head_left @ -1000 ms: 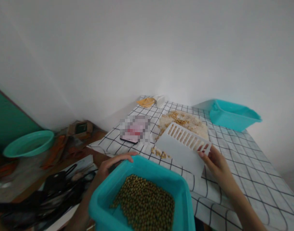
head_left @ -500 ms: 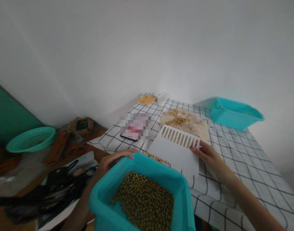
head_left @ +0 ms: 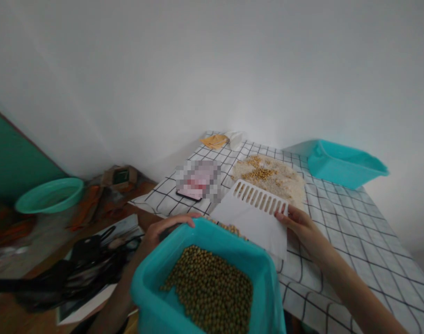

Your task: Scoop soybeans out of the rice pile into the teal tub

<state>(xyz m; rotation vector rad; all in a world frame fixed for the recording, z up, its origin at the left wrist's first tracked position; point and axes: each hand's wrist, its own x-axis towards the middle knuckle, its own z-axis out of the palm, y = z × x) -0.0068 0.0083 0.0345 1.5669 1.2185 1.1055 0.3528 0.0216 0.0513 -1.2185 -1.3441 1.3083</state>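
Teal bin (head_left: 229, 248), near end out of frame

One head-worn view, set above the near side of the bench (head_left: 344, 227). Faces forward, tipped down; wide field. Turquoise tub (head_left: 232, 248) closest, its near end cut by bottom frame edge. Bench mid-range, receding; pale wall (head_left: 212, 69) behind fills upper part.
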